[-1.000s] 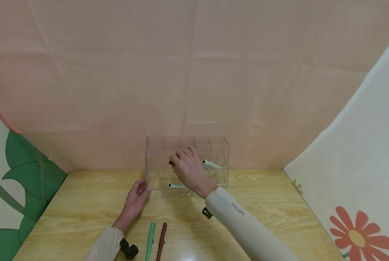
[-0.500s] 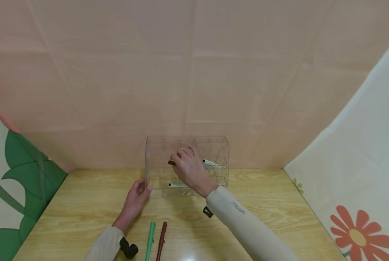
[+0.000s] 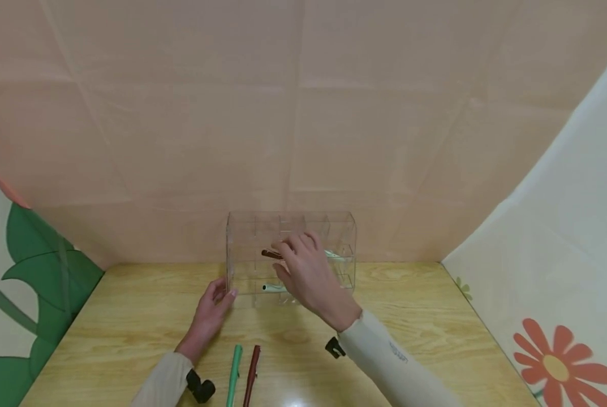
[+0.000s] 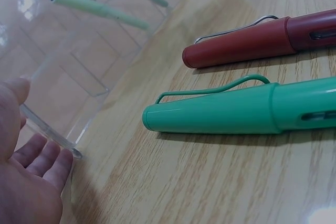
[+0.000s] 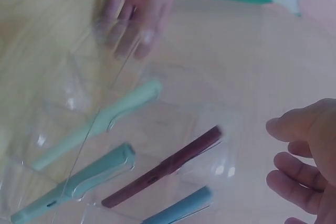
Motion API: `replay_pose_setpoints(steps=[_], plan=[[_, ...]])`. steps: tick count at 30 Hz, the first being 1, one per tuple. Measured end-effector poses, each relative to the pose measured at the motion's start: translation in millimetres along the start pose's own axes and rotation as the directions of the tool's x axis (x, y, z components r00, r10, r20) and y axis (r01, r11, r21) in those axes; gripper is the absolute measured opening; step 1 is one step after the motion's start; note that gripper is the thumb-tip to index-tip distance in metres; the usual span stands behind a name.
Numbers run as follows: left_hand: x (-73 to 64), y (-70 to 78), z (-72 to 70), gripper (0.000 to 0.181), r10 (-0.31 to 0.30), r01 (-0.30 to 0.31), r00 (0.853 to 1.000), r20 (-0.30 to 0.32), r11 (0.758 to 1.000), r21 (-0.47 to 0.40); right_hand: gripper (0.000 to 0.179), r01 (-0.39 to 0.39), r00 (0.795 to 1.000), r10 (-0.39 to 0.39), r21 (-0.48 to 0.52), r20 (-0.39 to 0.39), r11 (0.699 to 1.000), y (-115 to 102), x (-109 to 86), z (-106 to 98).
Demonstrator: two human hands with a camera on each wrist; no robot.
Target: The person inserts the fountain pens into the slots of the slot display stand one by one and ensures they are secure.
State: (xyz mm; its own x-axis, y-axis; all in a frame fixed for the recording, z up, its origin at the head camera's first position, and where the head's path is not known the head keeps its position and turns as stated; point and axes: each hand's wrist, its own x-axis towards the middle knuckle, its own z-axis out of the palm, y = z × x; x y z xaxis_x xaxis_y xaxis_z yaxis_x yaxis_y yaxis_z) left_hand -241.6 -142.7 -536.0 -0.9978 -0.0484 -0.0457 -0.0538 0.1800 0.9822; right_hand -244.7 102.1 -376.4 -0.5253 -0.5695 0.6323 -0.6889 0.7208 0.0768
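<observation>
In the head view, a clear acrylic organizer (image 3: 239, 243) with compartments stands at the back of the table. My left hand (image 3: 212, 312) rests at its lower left edge, thumb at the front corner, fingers along the side. My right hand (image 3: 310, 277) hovers before its middle, fingers loosely bent and apart, holding nothing in the right wrist view. Left of those fingers, a dark red pen (image 3: 271, 254) lies in a compartment. Below it is a pale green pen (image 3: 274, 288), partly hidden by the hand. The right wrist view also shows a teal pen (image 5: 94, 174) and a blue pen (image 5: 181, 205) inside.
On the wooden table (image 3: 410, 328), a green pen (image 3: 235, 373) and a red pen (image 3: 252, 373) lie side by side near the front edge. A plain cloth (image 3: 303, 113) hangs close behind the organizer. Printed floral cloths (image 3: 563, 271) stand at both sides.
My right hand has let go of the dark red pen and drawn slightly right, uncovering more of it. The pen stays in the organizer. The left hand has not moved.
</observation>
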Motion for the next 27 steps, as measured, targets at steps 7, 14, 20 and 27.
replay_pose_setpoints(steps=[7, 14, 20, 27], plan=[[0.0, 0.8, -3.4, 0.059, -0.029, 0.029, 1.0, 0.0, 1.0, -0.007, 0.04, 0.036, 0.999, -0.038, -0.052, -0.037, 0.998, -30.1, -25.6, -19.7], [-0.9, 0.3, -5.0, 0.059, -0.042, 0.042, 0.999, -0.003, 0.999, -0.003, 0.034, 0.039, 0.998, -0.04, 0.02, 0.042, 0.999, -60.8, -55.7, -18.4], [-1.7, 2.7, -5.4, 0.057, -0.029, 0.029, 0.999, -0.015, 1.0, -0.003, 0.026, 0.024, 0.988, -0.044, 0.132, 0.148, 0.991, -79.0, -87.6, 3.2], [-4.5, 3.1, -7.0, 0.058, -0.026, 0.026, 1.0, -0.011, 1.0, -0.006, 0.019, -0.094, 0.899, -0.009, 0.213, 0.437, 0.972, -84.4, -115.1, 29.4]])
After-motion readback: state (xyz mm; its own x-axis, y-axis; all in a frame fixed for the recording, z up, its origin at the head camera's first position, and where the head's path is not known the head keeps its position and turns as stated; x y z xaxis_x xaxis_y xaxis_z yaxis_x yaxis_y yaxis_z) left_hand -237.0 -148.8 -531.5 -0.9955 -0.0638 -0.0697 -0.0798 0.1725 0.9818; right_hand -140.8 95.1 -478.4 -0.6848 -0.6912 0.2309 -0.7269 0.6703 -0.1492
